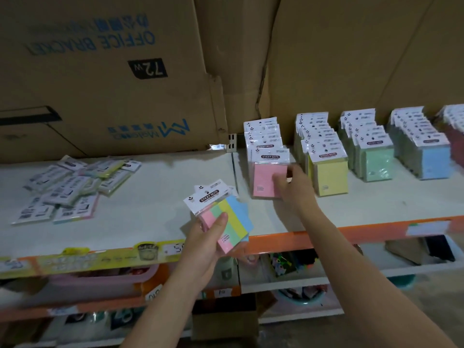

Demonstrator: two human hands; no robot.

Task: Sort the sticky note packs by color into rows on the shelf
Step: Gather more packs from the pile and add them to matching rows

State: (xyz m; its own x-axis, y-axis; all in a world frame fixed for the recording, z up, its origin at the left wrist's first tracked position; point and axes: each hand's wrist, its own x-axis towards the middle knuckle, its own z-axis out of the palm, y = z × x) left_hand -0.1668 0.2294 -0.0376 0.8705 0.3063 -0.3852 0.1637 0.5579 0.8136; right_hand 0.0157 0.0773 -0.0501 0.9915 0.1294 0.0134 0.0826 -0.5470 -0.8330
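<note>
Over the front edge of the shelf [155, 212], near its middle, our left hand [206, 244] grasps a multicolour pack [228, 217], thumb across its striped face. Our right hand [293, 187], farther back and to the right, grips the front pink pack [265, 179] at its right side; that pack heads the pink row [262, 136], which runs toward the back edge. Beside it, in order toward the right end, stand the yellow row [326, 172], green row [376, 164] and blue row [434, 162]. A loose heap of packs [72, 187] lies near the left end. Cardboard boxes [100, 71] stand behind.
</note>
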